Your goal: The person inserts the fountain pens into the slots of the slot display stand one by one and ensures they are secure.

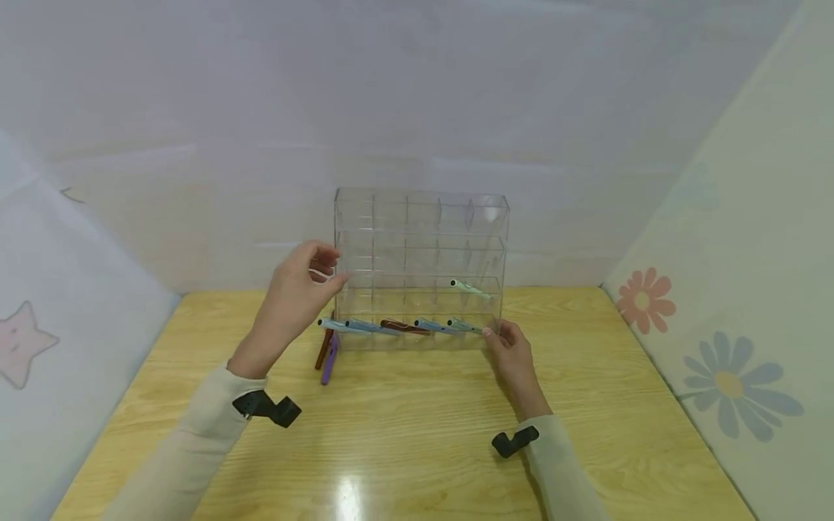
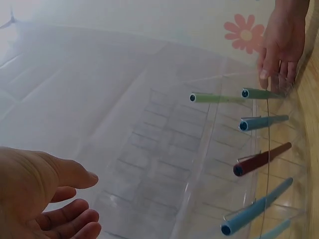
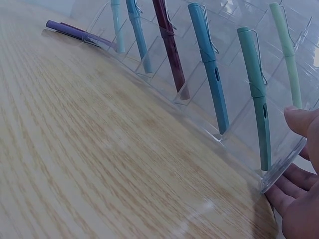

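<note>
A clear pen rack with stepped rows of compartments stands at the middle of the table. My right hand grips its lower right corner, thumb in front and fingers round the side. My left hand is at the rack's left edge with bent fingers and nothing between them; whether it touches cannot be told. Leaning in the front row are a light blue pen, a blue pen, a dark red pen, another blue pen and a green pen. Behind the green one leans a pale green pen.
On the wooden table, by the rack's left end, lie a purple pen and a dark red pen. A pale sheet rises behind the rack, and side panels with printed flowers and a star flank the table.
</note>
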The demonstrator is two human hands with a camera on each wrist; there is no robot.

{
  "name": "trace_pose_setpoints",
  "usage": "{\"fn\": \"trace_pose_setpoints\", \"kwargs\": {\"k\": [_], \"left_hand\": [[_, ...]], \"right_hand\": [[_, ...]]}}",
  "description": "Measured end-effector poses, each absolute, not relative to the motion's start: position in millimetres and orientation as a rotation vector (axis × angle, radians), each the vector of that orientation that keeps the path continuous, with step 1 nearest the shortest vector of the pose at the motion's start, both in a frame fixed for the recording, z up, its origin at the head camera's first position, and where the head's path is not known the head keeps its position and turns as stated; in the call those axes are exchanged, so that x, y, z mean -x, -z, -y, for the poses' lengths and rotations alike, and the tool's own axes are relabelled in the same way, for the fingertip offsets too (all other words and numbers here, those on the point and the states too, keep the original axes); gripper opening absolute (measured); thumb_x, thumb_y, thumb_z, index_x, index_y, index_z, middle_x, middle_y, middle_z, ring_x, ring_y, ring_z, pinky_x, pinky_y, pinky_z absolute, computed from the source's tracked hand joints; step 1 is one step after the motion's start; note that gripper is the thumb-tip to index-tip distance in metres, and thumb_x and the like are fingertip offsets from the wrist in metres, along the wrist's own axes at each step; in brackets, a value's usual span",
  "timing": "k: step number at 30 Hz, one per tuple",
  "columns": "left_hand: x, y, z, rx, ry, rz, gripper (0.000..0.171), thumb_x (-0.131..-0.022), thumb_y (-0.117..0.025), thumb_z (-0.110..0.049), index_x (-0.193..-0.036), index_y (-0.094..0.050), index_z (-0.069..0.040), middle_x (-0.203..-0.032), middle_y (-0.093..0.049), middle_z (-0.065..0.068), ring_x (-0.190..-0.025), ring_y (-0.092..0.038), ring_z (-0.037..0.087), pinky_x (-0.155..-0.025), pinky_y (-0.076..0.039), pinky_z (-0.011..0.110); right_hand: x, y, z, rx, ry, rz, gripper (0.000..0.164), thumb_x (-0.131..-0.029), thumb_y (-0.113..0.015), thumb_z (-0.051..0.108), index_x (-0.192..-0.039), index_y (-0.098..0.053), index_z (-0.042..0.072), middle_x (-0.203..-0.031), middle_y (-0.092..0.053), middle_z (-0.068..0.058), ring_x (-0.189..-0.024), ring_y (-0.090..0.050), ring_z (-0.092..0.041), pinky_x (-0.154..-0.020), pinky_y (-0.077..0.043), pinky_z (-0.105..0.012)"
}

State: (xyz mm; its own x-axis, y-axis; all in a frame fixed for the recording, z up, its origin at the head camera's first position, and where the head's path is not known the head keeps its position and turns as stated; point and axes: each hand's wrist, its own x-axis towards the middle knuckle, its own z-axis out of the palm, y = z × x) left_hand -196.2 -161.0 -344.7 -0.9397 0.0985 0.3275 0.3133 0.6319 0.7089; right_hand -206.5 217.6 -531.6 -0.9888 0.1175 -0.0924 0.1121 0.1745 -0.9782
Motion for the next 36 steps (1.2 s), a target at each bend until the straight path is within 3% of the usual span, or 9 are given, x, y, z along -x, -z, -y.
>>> {"fn": "trace_pose_setpoints", "kwargs": {"k": [18, 30, 36], "left_hand": [[208.8, 427.5, 237.3, -0.009, 1.192, 2.802, 0.041, -0.106, -0.067, -0.033, -0.134, -0.06, -0.005, -0.13, -0.065, 0.021, -0.116, -0.065, 0.038, -0.084, -0.058, 0.048], [237.2, 488.6, 225.8, -0.086, 1.243, 2.936, 0.033, -0.104, -0.064, -0.019, -0.13, -0.064, 0.002, -0.125, -0.068, 0.022, -0.103, -0.069, 0.033, -0.073, -0.053, 0.03], [250.8, 502.9, 216.9, -0.102, 1.144, 3.003, 0.028, -0.102, -0.066, -0.013, -0.125, -0.067, 0.002, -0.121, -0.071, 0.024, -0.1, -0.067, 0.034, -0.081, -0.054, 0.04]], "right_hand": [[208.9, 530.5, -217.9, 0.259, -2.003, 2.417, 0.057, -0.108, -0.065, 0.033, -0.153, -0.047, 0.003, -0.16, -0.051, -0.02, -0.149, -0.052, -0.037, -0.123, -0.044, -0.053], [209.0, 532.2, -216.9, 0.275, -2.031, 2.399, 0.056, -0.108, -0.066, 0.034, -0.153, -0.048, 0.005, -0.159, -0.052, -0.018, -0.148, -0.053, -0.035, -0.122, -0.045, -0.052], [208.4, 531.8, -217.0, 0.271, -2.049, 2.379, 0.055, -0.107, -0.067, 0.032, -0.152, -0.049, 0.005, -0.157, -0.054, -0.017, -0.148, -0.054, -0.034, -0.121, -0.045, -0.051]]}}
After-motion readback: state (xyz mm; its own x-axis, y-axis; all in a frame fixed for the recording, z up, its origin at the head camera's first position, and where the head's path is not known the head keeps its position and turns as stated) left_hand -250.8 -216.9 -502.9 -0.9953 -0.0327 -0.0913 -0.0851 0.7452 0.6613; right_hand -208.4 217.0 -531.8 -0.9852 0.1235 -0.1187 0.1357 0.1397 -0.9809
